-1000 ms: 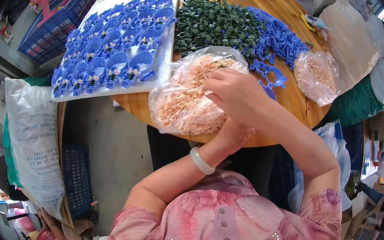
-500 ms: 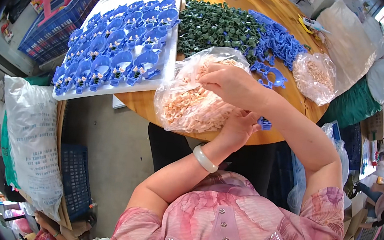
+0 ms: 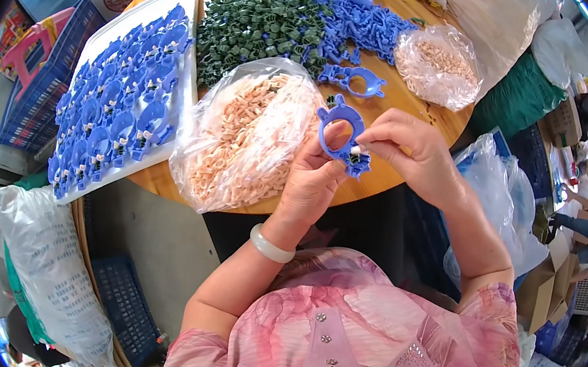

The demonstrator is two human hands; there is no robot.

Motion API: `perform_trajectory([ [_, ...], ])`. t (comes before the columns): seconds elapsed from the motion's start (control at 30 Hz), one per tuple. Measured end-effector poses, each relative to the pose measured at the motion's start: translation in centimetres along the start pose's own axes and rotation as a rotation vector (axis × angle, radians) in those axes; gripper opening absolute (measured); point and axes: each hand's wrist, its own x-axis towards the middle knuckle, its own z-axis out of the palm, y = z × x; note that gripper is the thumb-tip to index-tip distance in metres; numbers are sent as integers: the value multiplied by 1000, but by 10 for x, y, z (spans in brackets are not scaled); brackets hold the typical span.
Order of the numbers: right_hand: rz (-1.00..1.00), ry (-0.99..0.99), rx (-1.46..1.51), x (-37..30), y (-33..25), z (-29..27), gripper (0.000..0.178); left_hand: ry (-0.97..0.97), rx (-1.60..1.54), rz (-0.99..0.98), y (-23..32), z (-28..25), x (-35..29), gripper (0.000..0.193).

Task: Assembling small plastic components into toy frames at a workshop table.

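- Left hand [image 3: 312,182] holding a blue plastic ring-shaped piece [image 3: 346,111] above the round wooden bench [image 3: 429,113].
- Right hand [image 3: 408,153] pinched narrow on a small pale plastic bit [image 3: 357,149] at the ring's lower right.
- Clear plastic bag of peach-coloured pieces [image 3: 248,138], just beside the left hand.
- Dark-green plastic pile [image 3: 264,31] beyond, touching a blue plastic heap [image 3: 369,29].

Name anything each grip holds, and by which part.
The left grip holds a blue ring piece by its lower-left rim; whether the right grip pinches the small pale part cannot be told.
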Motion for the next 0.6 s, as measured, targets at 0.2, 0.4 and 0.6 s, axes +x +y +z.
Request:
perform_trajectory([
  [0.2, 140, 100, 121, -10, -3, 14, 16, 6, 30, -11, -1, -1, -2, 53],
  [0.4, 24, 82, -101, -10, -7, 21, 19, -5, 16, 10, -2, -6, -4, 57],
  [0.6, -2, 72, -219, -12, -14, 24, 16, -6, 59, 52, -3, -4, -6, 59],
])
